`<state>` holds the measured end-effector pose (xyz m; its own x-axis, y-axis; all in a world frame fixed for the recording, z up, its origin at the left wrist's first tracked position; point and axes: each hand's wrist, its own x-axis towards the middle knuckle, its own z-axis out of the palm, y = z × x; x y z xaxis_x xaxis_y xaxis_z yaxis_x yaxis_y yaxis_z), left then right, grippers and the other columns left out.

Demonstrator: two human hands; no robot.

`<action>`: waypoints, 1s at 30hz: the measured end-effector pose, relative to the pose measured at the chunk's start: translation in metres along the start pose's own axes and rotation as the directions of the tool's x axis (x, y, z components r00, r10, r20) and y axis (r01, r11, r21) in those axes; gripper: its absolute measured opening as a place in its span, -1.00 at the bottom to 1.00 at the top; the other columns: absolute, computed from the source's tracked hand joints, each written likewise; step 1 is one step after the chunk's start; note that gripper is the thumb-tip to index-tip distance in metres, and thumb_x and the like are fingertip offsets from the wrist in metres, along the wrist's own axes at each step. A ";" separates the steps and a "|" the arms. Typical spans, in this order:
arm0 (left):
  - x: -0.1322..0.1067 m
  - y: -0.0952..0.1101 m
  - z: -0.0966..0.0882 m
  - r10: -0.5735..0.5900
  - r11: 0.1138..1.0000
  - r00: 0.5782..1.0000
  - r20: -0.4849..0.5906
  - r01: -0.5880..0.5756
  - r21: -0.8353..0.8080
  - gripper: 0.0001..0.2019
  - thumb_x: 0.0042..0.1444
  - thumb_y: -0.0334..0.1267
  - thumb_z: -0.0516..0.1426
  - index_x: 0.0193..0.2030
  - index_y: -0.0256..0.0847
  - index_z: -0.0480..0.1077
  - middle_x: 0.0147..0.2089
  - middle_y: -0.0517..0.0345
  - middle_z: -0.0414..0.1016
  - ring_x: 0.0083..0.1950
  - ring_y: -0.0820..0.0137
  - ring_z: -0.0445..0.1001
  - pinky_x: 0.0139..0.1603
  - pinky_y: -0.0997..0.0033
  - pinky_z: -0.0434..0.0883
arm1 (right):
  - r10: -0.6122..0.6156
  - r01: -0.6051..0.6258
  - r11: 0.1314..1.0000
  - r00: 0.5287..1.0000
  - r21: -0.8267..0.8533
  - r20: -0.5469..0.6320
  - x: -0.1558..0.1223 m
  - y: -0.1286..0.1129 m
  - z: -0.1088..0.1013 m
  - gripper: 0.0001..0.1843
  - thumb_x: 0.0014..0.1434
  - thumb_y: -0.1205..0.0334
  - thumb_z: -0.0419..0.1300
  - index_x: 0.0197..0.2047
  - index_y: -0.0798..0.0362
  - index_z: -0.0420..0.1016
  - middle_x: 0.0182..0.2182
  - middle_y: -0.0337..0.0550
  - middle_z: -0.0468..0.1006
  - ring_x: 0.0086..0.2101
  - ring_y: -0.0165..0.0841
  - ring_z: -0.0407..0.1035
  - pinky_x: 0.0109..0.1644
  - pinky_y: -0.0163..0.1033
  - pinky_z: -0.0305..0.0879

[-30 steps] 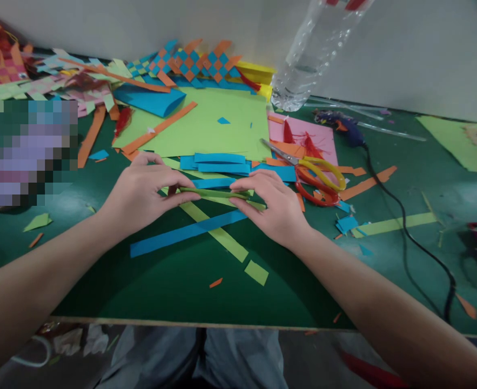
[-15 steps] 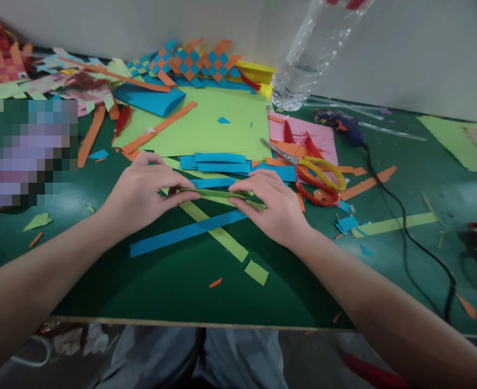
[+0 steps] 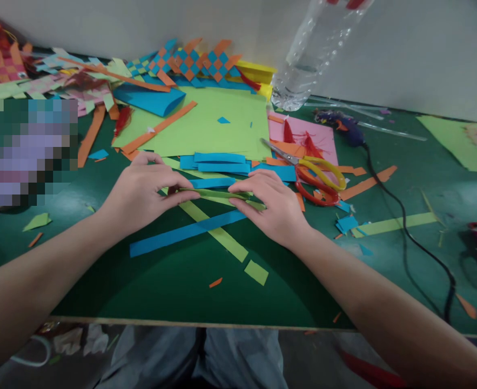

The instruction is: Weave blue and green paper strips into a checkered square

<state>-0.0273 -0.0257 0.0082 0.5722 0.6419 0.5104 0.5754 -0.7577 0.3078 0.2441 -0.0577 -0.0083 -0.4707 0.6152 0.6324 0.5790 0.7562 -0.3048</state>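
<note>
Green strip (image 3: 214, 194): looks light, bendable, easily creased; hold near ends.
Left hand (image 3: 145, 186): pinching it.
Right hand (image 3: 276, 208): pinching it, far end unclear.

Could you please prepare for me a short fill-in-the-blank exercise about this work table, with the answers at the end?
1. The left hand and the right hand pinch a paper strip coloured ____.
2. The scissors lie nearer to the ____ hand.
3. One scissors loop is reddish, the other ____.
4. Next to the scissors, red tassels lie on a ____ sheet.

Missing words: green; right; yellow; pink.
</note>
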 end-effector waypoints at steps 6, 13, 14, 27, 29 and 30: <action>0.000 0.002 -0.001 -0.035 0.999 0.999 0.012 0.035 0.010 -0.61 0.41 0.09 0.13 -0.34 -0.01 0.60 -0.46 0.29 0.62 -0.44 0.38 0.47 0.09 0.15 0.41 | 0.084 -0.084 0.996 0.996 0.004 -0.001 0.000 -0.001 -0.001 -0.91 0.37 0.27 0.27 -0.06 -0.05 0.56 -0.24 -0.17 0.71 -0.18 -0.24 0.58 0.10 -0.04 0.45; 0.003 0.002 -0.002 -0.010 1.000 1.000 -0.013 0.010 0.015 -0.55 0.42 0.14 0.09 -0.37 -0.03 0.58 -0.48 0.27 0.62 -0.45 0.37 0.48 0.03 0.18 0.43 | 0.351 -0.353 0.927 0.936 0.130 0.039 0.003 -0.004 -0.005 -0.95 0.25 0.25 0.35 -0.19 -0.03 0.60 -0.25 -0.18 0.70 -0.22 -0.26 0.57 -0.05 -0.12 0.47; 0.003 0.003 -0.002 -0.023 1.000 1.000 -0.008 0.024 0.019 -0.54 0.42 0.15 0.08 -0.38 -0.02 0.57 -0.48 0.27 0.62 -0.45 0.37 0.48 0.03 0.17 0.43 | 0.388 -0.391 0.905 0.920 0.168 0.054 0.004 -0.004 -0.005 -0.96 0.23 0.24 0.36 -0.23 -0.01 0.60 -0.28 -0.18 0.69 -0.24 -0.27 0.56 -0.10 -0.14 0.46; 0.000 -0.001 -0.002 -0.075 0.996 0.996 -0.057 0.077 0.035 -0.61 0.40 0.11 0.14 -0.36 -0.04 0.55 -0.47 0.28 0.63 -0.41 0.33 0.43 0.04 0.16 0.42 | 0.564 -0.514 0.720 0.825 0.467 0.039 0.009 0.004 -0.002 -0.90 0.12 0.19 0.40 -0.30 0.02 0.67 -0.40 -0.22 0.68 -0.36 -0.37 0.53 -0.34 -0.26 0.40; 0.000 -0.002 -0.002 -0.101 0.994 0.994 -0.048 0.103 0.038 -0.62 0.39 0.12 0.14 -0.35 -0.02 0.54 -0.46 0.29 0.64 -0.41 0.32 0.43 0.05 0.13 0.42 | 0.561 -0.505 0.717 0.827 0.480 0.033 0.009 0.003 -0.002 -0.91 0.14 0.18 0.39 -0.30 0.01 0.68 -0.38 -0.22 0.69 -0.34 -0.36 0.55 -0.29 -0.25 0.45; 0.000 -0.002 -0.002 -0.111 0.993 0.993 -0.043 0.113 0.038 -0.62 0.39 0.12 0.14 -0.35 -0.02 0.54 -0.45 0.29 0.64 -0.41 0.32 0.44 0.06 0.12 0.42 | 0.559 -0.503 0.718 0.828 0.481 0.031 0.009 0.003 -0.002 -0.91 0.14 0.19 0.38 -0.30 0.01 0.68 -0.38 -0.22 0.70 -0.34 -0.36 0.56 -0.27 -0.24 0.47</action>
<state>-0.0299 -0.0246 0.0093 0.4790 0.7167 0.5069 0.6582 -0.6753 0.3327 0.2428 -0.0502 -0.0019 -0.0866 0.9394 0.3316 0.3318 0.3410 -0.8796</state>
